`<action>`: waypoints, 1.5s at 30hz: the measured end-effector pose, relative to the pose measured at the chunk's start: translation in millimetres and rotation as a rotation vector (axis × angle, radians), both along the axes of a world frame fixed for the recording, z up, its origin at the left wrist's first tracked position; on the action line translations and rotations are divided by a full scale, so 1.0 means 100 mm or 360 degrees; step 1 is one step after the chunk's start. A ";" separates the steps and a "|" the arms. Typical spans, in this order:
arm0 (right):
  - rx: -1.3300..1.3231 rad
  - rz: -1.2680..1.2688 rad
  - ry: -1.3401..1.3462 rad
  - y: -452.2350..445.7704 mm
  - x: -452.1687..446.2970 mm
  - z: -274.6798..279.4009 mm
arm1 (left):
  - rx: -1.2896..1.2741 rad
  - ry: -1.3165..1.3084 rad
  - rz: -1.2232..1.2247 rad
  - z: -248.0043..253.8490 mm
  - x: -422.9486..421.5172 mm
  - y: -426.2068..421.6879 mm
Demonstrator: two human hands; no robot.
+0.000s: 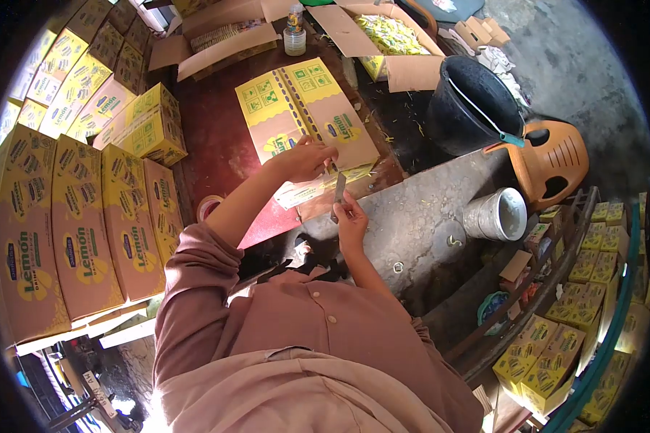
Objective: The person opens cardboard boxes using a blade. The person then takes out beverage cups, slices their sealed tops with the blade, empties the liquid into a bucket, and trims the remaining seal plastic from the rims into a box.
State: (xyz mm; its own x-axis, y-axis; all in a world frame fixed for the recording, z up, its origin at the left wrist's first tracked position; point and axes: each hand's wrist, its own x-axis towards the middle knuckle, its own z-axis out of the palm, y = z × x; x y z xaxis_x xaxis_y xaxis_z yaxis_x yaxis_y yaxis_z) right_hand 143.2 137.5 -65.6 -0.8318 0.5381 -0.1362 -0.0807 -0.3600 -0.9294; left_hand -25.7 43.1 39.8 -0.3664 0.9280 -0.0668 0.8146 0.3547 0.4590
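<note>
My right hand (pixel 350 213) is closed around the lower end of a knife (pixel 339 187), whose flat grey blade points up and away from me. Just above the blade's tip, my left hand (pixel 310 159) has its fingers curled and pinched together. A small thin dark piece seems to show below those fingertips, too small to name. Beneath my left hand lies a large yellow and brown lemon drink carton (pixel 307 108), flat on the red table (pixel 217 144). A white printed sheet or flap (pixel 296 193) shows at its near edge.
Stacked lemon cartons (pixel 79 231) stand on the left. Behind are an open carton (pixel 224 43), clear plastic cups (pixel 294 42) and a carton of yellow sachets (pixel 390 36). A black bucket (pixel 469 108), orange plastic chair (pixel 556 159) and white pail (pixel 495 215) stand right.
</note>
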 end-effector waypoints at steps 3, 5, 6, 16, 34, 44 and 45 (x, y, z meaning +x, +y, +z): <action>-0.0069 0.0019 0.0017 -0.05 0.01 0.07 | -0.0038 -0.0017 0.0015 0.01 0.00 0.00; -0.0058 0.0009 0.0025 -0.07 0.01 0.09 | -0.0036 -0.0025 0.0014 0.01 -0.01 0.00; -0.0064 -0.0011 0.0024 -0.07 0.01 0.09 | -0.0016 -0.0033 0.0011 0.01 -0.01 0.01; 0.0089 0.0012 -0.0029 -0.35 0.01 0.12 | 0.0038 -0.0080 0.0000 0.00 -0.05 0.01; 0.0366 -0.0311 -0.0087 0.40 0.49 0.03 | -0.0095 0.0339 0.0648 0.87 0.48 -1.07; 0.0514 -0.0219 0.0012 0.44 0.10 0.22 | 0.0035 -0.0769 0.1704 -0.48 0.38 -1.36; 0.0566 -0.0220 0.0035 0.44 0.05 0.30 | 0.0001 -0.0731 0.1693 -0.58 0.38 -1.29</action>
State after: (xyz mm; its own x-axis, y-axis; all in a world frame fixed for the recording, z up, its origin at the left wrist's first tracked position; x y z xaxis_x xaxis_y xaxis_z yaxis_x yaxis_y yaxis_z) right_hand 148.1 181.2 -35.1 -0.7486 0.6560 0.0962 -0.1273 0.0002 -0.9919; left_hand 12.7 -86.0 -18.0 -0.9033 0.1656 -0.3958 -0.1386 0.7605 0.6344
